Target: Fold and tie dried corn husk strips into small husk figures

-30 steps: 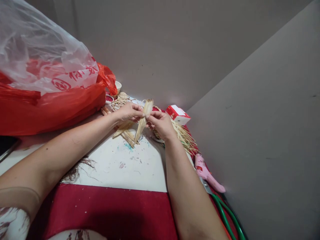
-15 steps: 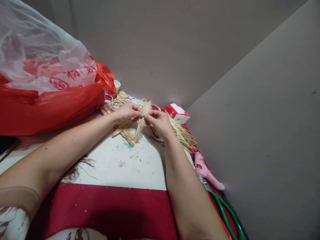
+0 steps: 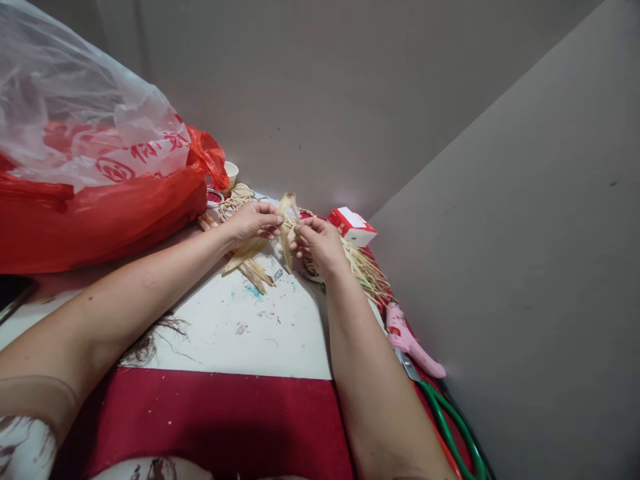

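Observation:
Between my two hands, above the far part of the white board (image 3: pixel 280 340), is a pale dried husk strip (image 3: pixel 287 203). My left hand (image 3: pixel 257 221) pinches it from the left, thumb against fingers. On the other side, my right hand (image 3: pixel 320 243) pinches it too, close to the left fingertips. The strip looks split, with a gap in its upper part and a narrow tail hanging down. More flat husk pieces (image 3: pixel 250 267) lie on the board just below my left hand. A bundle of thin straw (image 3: pixel 367 273) fans out beside my right wrist.
A big red and clear plastic bag (image 3: pixel 100 207) fills the left. Coiled cord (image 3: pixel 239 198) and a white cup (image 3: pixel 231 173) stand behind. At right are a red-white box (image 3: pixel 353 227), a pink glue gun (image 3: pixel 413 343) and green-handled scissors (image 3: pixel 450 413). Grey walls enclose the back and right.
The husk strip was flat and long; now it appears opened apart, with a gap and a shorter hanging tail. My hands have drawn slightly apart. The view has shifted slightly.

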Demonstrator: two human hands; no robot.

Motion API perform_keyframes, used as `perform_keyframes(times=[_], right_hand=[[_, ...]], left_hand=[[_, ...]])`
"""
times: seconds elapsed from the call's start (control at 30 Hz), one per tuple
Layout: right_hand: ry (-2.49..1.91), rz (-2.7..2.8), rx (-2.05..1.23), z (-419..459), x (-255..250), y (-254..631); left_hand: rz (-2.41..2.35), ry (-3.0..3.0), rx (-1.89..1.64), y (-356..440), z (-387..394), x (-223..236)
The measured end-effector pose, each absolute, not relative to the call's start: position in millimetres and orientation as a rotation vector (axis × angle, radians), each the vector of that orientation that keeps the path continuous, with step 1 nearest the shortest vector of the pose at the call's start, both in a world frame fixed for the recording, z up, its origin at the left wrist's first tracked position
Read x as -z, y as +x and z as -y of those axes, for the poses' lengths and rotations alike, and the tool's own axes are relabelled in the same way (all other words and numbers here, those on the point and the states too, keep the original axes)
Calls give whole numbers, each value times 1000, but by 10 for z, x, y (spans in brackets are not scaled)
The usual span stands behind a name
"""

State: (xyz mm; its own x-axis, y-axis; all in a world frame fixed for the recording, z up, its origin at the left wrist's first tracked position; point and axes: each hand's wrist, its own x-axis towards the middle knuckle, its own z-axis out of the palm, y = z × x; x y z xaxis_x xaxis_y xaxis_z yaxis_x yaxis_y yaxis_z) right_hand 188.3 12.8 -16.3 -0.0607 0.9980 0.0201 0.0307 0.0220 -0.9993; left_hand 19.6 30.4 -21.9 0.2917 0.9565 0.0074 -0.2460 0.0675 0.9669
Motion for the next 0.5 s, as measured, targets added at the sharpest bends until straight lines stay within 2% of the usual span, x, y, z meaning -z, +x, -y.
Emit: perform_keyframes(times=[0.13,0.5], right_hand=[[-1149,1341,-1321,-101,147,1870],[-1160,1433,-1114,-128,247,1819]], left_hand=[[-826,1156,-1071,214,-264,234],[-932,1245,-1159,302,-192,231]])
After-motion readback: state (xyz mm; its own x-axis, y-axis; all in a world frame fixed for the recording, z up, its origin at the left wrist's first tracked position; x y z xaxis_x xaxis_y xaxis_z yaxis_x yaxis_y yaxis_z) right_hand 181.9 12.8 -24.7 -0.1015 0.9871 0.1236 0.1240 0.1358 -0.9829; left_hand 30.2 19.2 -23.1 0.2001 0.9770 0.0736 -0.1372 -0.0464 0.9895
